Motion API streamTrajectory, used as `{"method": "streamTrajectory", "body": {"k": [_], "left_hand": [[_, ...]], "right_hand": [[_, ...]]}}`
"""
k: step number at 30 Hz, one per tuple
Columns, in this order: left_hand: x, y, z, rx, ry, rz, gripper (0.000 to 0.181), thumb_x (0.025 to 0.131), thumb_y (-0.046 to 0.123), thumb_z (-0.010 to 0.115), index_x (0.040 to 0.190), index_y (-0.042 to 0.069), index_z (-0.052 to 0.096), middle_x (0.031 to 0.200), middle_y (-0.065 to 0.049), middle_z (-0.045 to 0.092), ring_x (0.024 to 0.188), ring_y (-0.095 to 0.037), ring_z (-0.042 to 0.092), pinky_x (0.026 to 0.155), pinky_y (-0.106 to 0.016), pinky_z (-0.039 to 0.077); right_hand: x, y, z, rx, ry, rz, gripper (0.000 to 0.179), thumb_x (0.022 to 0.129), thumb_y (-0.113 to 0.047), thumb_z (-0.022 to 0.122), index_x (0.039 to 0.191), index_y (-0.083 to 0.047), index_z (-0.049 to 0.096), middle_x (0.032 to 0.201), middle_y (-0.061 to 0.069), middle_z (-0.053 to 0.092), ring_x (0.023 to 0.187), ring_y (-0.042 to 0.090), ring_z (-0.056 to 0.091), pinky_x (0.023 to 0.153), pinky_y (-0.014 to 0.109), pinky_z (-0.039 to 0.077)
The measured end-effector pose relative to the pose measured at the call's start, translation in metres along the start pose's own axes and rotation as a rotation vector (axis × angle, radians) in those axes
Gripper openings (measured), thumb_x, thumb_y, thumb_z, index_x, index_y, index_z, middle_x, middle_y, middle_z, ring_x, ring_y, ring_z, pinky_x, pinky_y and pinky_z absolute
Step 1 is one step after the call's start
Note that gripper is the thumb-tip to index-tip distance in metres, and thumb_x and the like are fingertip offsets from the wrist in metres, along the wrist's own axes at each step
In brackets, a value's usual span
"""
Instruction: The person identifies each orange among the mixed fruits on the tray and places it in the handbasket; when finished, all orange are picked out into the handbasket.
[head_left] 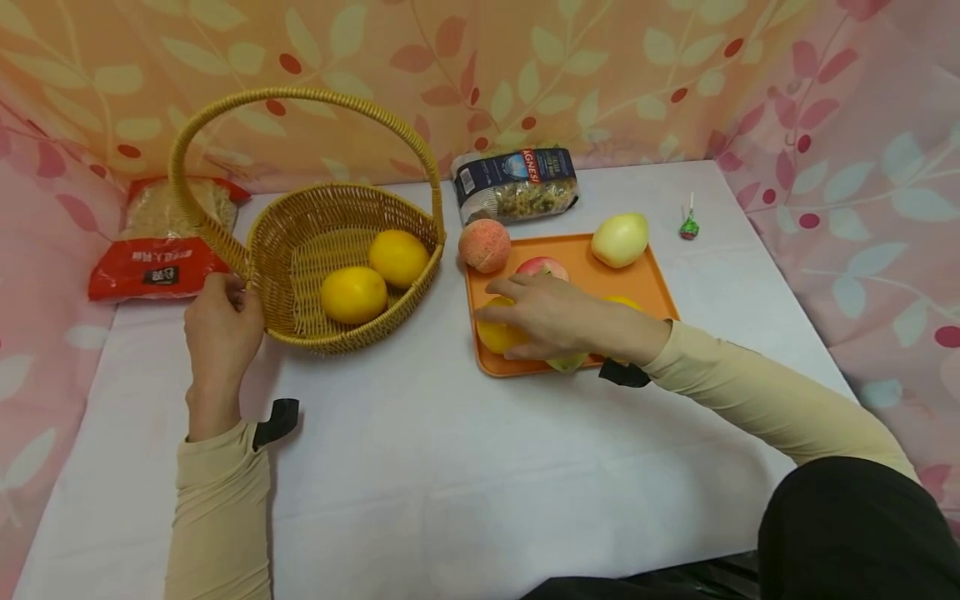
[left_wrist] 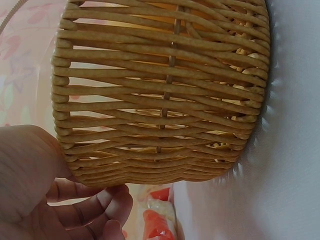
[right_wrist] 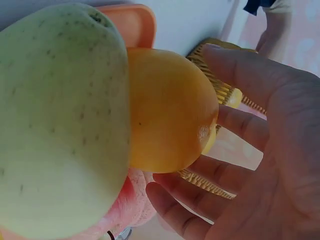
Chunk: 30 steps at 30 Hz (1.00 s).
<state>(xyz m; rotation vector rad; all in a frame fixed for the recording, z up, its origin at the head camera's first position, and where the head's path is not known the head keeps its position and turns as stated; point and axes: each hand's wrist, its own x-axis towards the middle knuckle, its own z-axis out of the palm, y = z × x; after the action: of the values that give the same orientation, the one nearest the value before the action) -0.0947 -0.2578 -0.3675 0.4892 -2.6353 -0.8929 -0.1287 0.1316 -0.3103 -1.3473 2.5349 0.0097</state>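
Observation:
My left hand (head_left: pixel 223 329) grips the near left end of the wicker basket (head_left: pixel 315 229), its fingers curled at the rim in the left wrist view. Two yellow fruits (head_left: pixel 354 295) lie inside the basket. Over the orange tray (head_left: pixel 656 292), my right hand (head_left: pixel 555 312) spreads its fingers beside a round orange-yellow fruit (right_wrist: pixel 170 110). The thumb stands apart from it in the right wrist view. A speckled pale green fruit (right_wrist: pixel 60 120) sits against that fruit. On the tray are also a pinkish-red fruit (head_left: pixel 543 267), a pale yellow-green fruit (head_left: pixel 621 239) and another yellow fruit (head_left: pixel 624 302), partly hidden.
A peach-coloured fruit (head_left: pixel 485 245) sits at the tray's far left corner. Behind it lies a pasta bag (head_left: pixel 517 183). A red and clear bag (head_left: pixel 161 258) is left of the basket. A green-wrapped lollipop (head_left: pixel 688 225) lies to the right. Patterned cloth surrounds the white table.

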Motion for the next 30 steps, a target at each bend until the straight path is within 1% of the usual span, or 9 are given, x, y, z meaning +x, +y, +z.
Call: {"method": "streamTrajectory", "body": {"k": [7,15,20,24,26,29,30], "left_hand": [[0.0,-0.001,0.0,0.002,-0.002,-0.003,0.036,0.096,0.018,0.043,0.115,-0.009,0.057,0.097,-0.027,0.062,0.083,-0.037,0.054,0.065,-0.033,0.036],[0.0,0.0,0.0,0.004,-0.002,-0.004,0.036,0.095,0.017,0.042,0.115,-0.009,0.057,0.097,-0.027,0.062,0.083,-0.037,0.055,0.065,-0.033,0.036],[0.0,-0.001,0.0,0.001,-0.001,-0.002,0.036,0.095,0.017,0.043,0.115,-0.009,0.057,0.098,-0.028,0.062,0.085,-0.038,0.055,0.067,-0.034,0.036],[0.0,-0.002,0.0,-0.002,-0.002,-0.001,0.035,0.096,0.017,0.042,0.115,-0.009,0.057,0.098,-0.028,0.062,0.085,-0.039,0.055,0.067,-0.035,0.036],[0.0,-0.002,0.001,-0.006,0.006,0.006,0.035,0.095,0.016,0.042,0.114,-0.009,0.057,0.097,-0.028,0.062,0.085,-0.039,0.055,0.067,-0.036,0.036],[0.001,-0.002,0.001,-0.009,0.023,0.018,0.035,0.094,0.016,0.043,0.113,-0.009,0.058,0.096,-0.028,0.063,0.084,-0.04,0.055,0.068,-0.037,0.036],[0.0,-0.002,0.001,-0.01,0.028,0.021,0.034,0.094,0.015,0.043,0.113,-0.009,0.058,0.096,-0.028,0.063,0.084,-0.04,0.055,0.068,-0.037,0.036]], "right_hand": [[0.002,-0.001,0.004,-0.045,0.037,-0.057,0.05,0.085,-0.033,0.074,0.132,-0.02,0.06,0.13,0.015,0.056,0.117,0.032,0.056,0.1,0.048,0.048],[0.003,-0.001,0.005,-0.061,0.057,-0.07,0.049,0.083,-0.031,0.077,0.128,-0.02,0.061,0.121,0.013,0.058,0.107,0.03,0.058,0.095,0.044,0.05],[0.004,-0.001,0.004,-0.07,0.057,-0.07,0.049,0.082,-0.033,0.077,0.127,-0.02,0.061,0.12,0.014,0.059,0.106,0.031,0.058,0.093,0.043,0.051],[0.005,0.0,0.0,-0.062,0.061,-0.054,0.05,0.082,-0.034,0.076,0.128,-0.02,0.061,0.123,0.015,0.059,0.108,0.032,0.058,0.091,0.046,0.052],[0.005,0.0,-0.004,-0.05,0.077,-0.035,0.052,0.082,-0.035,0.076,0.129,-0.021,0.061,0.126,0.015,0.058,0.11,0.032,0.056,0.088,0.047,0.052],[0.007,0.0,-0.013,-0.018,0.126,-0.024,0.052,0.082,-0.036,0.074,0.13,-0.022,0.06,0.128,0.014,0.056,0.112,0.031,0.054,0.086,0.047,0.052],[0.008,0.0,-0.015,-0.008,0.146,-0.027,0.051,0.083,-0.037,0.073,0.13,-0.022,0.06,0.128,0.013,0.056,0.111,0.03,0.054,0.084,0.046,0.053]]}}
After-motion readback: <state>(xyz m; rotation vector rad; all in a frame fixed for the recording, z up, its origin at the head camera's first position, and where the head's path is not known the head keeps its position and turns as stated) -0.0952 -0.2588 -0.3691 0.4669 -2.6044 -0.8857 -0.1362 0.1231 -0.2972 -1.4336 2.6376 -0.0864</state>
